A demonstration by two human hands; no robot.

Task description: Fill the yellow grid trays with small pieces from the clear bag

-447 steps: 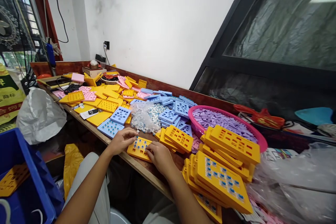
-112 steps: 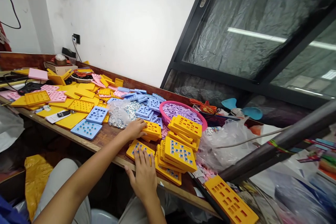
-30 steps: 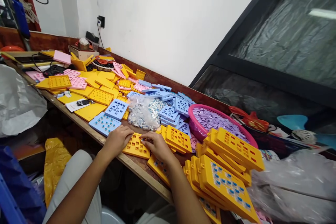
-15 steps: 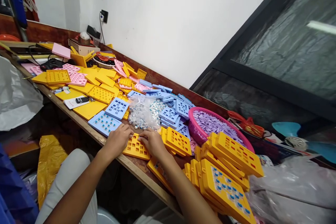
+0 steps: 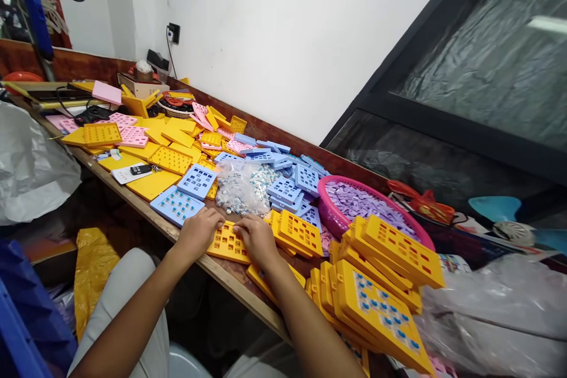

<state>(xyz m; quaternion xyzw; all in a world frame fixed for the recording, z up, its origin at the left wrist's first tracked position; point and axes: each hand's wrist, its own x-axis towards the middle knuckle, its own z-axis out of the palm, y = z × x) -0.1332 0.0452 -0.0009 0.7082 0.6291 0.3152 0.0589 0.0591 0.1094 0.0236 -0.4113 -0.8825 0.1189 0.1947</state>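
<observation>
Yellow plate (image 5: 228, 244) lies between your fingers (image 5: 243, 228), near edge nine-to-three o'clock, long axis unclear: left hand (image 5: 200, 233) at ten, right hand (image 5: 259, 241) at two; grip, I cannot tell.

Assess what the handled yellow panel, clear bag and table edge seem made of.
Yellow panel: probably moulded plastic, low sheen, given its uniform colour and regular openings. Clear bag: likely thin, shiny plastic film; it's see-through and wrinkled. Table edge: apparently unfinished wood, pale and matt.

Yellow panel (image 5: 229, 242), square-hole grid; pink basket (image 5: 330, 216)
</observation>
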